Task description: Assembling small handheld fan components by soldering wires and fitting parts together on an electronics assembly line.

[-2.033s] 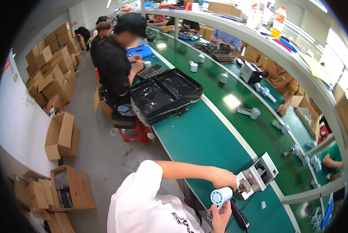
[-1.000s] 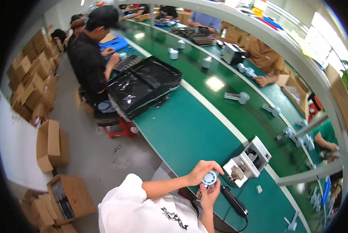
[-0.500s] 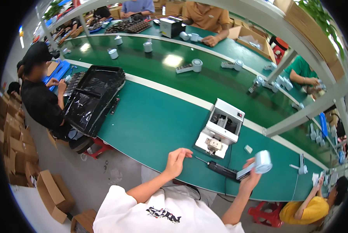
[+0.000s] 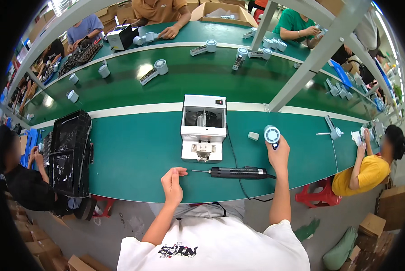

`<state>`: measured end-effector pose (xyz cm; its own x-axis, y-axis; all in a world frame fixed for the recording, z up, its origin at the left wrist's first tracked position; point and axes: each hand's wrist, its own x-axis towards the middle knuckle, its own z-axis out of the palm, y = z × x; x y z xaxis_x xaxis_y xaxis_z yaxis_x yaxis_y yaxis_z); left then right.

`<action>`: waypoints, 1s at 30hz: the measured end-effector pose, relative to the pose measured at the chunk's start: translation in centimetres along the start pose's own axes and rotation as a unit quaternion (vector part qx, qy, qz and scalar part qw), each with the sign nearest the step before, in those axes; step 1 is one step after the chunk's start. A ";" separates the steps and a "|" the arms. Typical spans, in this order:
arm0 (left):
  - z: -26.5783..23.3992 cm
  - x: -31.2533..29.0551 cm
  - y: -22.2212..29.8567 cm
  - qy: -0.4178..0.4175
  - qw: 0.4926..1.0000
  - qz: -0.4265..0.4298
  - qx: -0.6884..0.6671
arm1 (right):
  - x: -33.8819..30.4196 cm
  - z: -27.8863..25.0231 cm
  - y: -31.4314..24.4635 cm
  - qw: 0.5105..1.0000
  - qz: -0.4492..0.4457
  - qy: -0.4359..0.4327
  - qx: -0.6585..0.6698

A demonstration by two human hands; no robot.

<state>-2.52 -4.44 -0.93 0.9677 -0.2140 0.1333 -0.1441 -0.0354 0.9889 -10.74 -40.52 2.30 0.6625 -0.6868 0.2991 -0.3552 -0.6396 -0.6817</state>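
Observation:
My right hand (image 4: 279,156) is closed around the handle of a light blue handheld fan (image 4: 272,134), its round head tipped upward above the table. My left hand (image 4: 171,184) hovers at the table's near edge, fingertips pressed together; whatever may be between them is too small to make out. Just right of those fingertips is the thin bit of a black electric screwdriver (image 4: 238,172), which lies on its side on the green table. Behind the screwdriver stands a white screw feeder (image 4: 204,131) with an open dark compartment and a metal outlet at its front.
A small pale block (image 4: 253,136) lies left of the fan. Black trays (image 4: 69,153) are stacked at the left, beside a seated co-worker. Several fans rest on the green conveyor (image 4: 121,90) beyond a white rail. A metal post (image 4: 302,67) rises at right. Another fan (image 4: 335,133) lies near a yellow-shirted person.
The view has swung to the right. My right hand has moved farther over the table with the fan, turning the fan's head upward, away from the screwdriver. My left hand stays near the bit.

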 end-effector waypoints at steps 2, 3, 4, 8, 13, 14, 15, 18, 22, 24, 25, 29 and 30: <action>0.1 0.0 0.1 -0.009 1.000 -0.001 0.009 | 0.5 0.2 0.0 0.999 -0.024 -0.019 -0.014; 0.1 0.1 0.2 -0.012 1.000 -0.002 0.018 | 0.8 0.6 0.3 0.999 -0.039 -0.027 -0.025; 0.1 0.0 0.3 -0.016 1.000 -0.001 0.018 | 1.1 0.8 0.5 0.997 -0.040 -0.043 -0.042; 0.2 0.0 0.6 -0.001 1.000 -0.005 0.018 | 2.3 1.7 1.1 0.994 -0.054 -0.059 -0.079; 0.1 -0.2 0.1 0.012 1.000 -0.010 0.012 | 2.9 1.6 0.6 0.974 -0.119 -0.104 -0.162; 0.1 -0.2 0.2 0.012 1.000 -0.008 0.010 | 2.9 1.5 0.5 0.969 -0.125 -0.111 -0.180; 0.2 -0.1 0.2 0.013 1.000 -0.008 0.008 | 2.9 1.5 0.6 0.970 -0.125 -0.110 -0.179; 0.2 -0.1 0.1 0.013 1.000 -0.003 0.003 | 2.8 1.3 0.9 0.973 -0.134 -0.108 -0.155; 0.1 -0.1 0.0 0.008 1.000 -0.002 0.003 | 2.8 1.3 0.9 0.974 -0.157 -0.113 -0.120; 0.1 0.0 0.3 0.007 1.000 0.005 0.013 | 2.7 1.2 0.8 0.973 -0.157 -0.114 -0.123; 0.1 -0.1 0.2 0.007 1.000 0.004 0.013 | 2.6 1.1 0.8 0.973 -0.153 -0.116 -0.129; 0.0 -0.2 0.0 0.010 1.000 -0.012 -0.002 | 2.2 0.6 0.3 0.972 -0.130 -0.122 -0.152; -0.1 -0.1 0.0 0.009 1.000 -0.019 -0.012 | 2.0 0.6 0.1 0.972 -0.130 -0.123 -0.151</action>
<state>-2.62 -4.30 -0.96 0.9760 -0.1954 0.0961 -0.1021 -0.0206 0.9946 -9.07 -41.82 2.43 0.8804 -0.4084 0.2410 -0.3076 -0.8786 -0.3653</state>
